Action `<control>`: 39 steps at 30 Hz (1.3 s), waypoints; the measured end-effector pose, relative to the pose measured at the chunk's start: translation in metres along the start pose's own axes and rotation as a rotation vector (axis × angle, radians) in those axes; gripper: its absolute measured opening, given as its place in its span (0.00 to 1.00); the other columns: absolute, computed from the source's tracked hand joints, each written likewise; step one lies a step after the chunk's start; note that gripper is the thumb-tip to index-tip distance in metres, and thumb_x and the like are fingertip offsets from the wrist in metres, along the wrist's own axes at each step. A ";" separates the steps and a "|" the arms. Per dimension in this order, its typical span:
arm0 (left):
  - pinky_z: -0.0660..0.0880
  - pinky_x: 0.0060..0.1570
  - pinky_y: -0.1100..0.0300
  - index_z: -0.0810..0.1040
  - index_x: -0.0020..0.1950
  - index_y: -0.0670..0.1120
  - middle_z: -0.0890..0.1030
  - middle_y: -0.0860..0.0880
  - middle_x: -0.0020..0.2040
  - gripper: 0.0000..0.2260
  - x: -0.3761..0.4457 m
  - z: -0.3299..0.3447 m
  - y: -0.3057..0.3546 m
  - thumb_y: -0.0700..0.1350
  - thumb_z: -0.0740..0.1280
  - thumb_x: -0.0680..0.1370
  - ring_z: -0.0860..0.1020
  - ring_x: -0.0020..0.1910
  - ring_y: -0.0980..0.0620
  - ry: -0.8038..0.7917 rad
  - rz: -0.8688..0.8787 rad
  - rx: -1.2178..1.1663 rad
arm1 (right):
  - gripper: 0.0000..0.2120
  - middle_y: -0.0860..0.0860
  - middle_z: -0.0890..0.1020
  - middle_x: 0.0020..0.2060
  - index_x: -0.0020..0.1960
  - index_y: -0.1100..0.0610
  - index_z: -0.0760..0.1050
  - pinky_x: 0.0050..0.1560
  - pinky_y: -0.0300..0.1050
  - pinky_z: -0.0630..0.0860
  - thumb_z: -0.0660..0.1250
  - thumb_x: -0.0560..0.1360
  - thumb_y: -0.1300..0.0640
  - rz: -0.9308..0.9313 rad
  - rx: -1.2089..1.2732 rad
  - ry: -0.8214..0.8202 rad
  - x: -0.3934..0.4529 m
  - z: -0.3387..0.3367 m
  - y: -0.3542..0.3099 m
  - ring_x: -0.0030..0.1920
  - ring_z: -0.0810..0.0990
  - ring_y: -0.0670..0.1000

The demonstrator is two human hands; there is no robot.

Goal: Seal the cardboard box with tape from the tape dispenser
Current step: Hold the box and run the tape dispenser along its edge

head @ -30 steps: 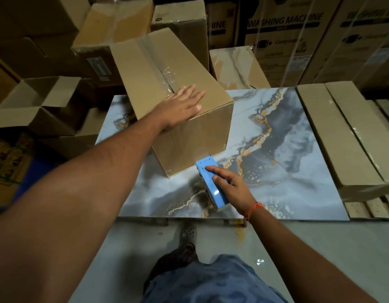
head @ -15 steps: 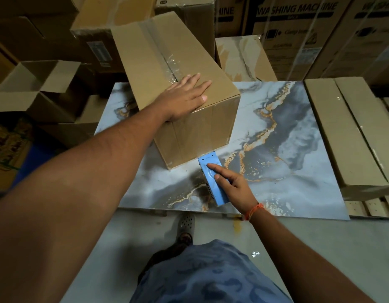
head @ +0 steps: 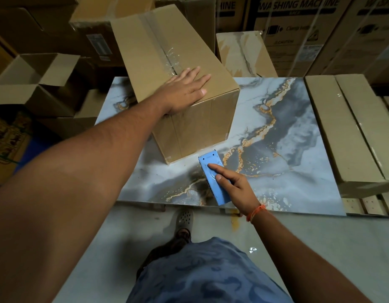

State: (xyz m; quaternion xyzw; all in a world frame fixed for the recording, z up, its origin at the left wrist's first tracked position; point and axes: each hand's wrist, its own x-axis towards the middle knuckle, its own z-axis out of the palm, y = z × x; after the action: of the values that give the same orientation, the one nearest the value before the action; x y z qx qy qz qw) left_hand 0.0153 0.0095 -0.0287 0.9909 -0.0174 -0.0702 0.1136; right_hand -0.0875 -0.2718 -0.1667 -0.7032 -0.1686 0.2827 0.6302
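A tall brown cardboard box [head: 202, 125] stands on the marbled blue-grey tabletop [head: 287, 167], its flaps closed and clear tape running along the top seam. My left hand [head: 184, 90] lies flat on the box's top near the front edge, fingers spread. Just below the box's front corner, my right hand [head: 235, 184] grips the blue tape dispenser [head: 212, 171], index finger stretched along its top. The dispenser's toothed end points toward the box and sits a little apart from it.
An open empty carton [head: 34, 77] sits at the left. Long flat cartons [head: 351, 130] lie along the table's right side. Stacked boxes, some marked washing machine [head: 298, 20], fill the back. My foot and grey floor [head: 320, 241] are below the table's front edge.
The dispenser and my right hand have shifted slightly nearer the box's front corner. My left hand stays pressed on the box top.
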 end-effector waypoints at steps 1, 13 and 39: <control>0.44 0.80 0.47 0.48 0.83 0.63 0.44 0.53 0.86 0.26 0.000 0.000 0.000 0.63 0.46 0.85 0.42 0.84 0.49 -0.001 -0.001 -0.001 | 0.16 0.34 0.78 0.64 0.68 0.50 0.78 0.57 0.31 0.73 0.63 0.82 0.59 0.005 -0.002 0.003 0.000 0.000 -0.001 0.62 0.78 0.38; 0.45 0.80 0.47 0.49 0.83 0.63 0.45 0.52 0.86 0.26 -0.002 -0.001 0.002 0.62 0.47 0.85 0.43 0.84 0.49 0.011 -0.010 0.003 | 0.15 0.50 0.81 0.63 0.64 0.49 0.81 0.46 0.37 0.72 0.62 0.81 0.58 0.165 -0.069 0.084 0.050 0.019 -0.035 0.47 0.77 0.45; 0.44 0.80 0.46 0.49 0.83 0.62 0.45 0.52 0.86 0.26 -0.001 0.001 0.000 0.62 0.47 0.85 0.43 0.85 0.48 0.029 0.005 -0.016 | 0.13 0.59 0.85 0.50 0.58 0.59 0.84 0.54 0.57 0.83 0.72 0.75 0.56 0.510 -0.035 0.209 0.110 0.034 -0.080 0.45 0.84 0.58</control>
State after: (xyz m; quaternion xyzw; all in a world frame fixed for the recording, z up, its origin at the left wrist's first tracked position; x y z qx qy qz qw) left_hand 0.0139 0.0094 -0.0294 0.9908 -0.0177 -0.0559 0.1221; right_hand -0.0129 -0.1678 -0.1103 -0.7592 0.0748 0.3554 0.5401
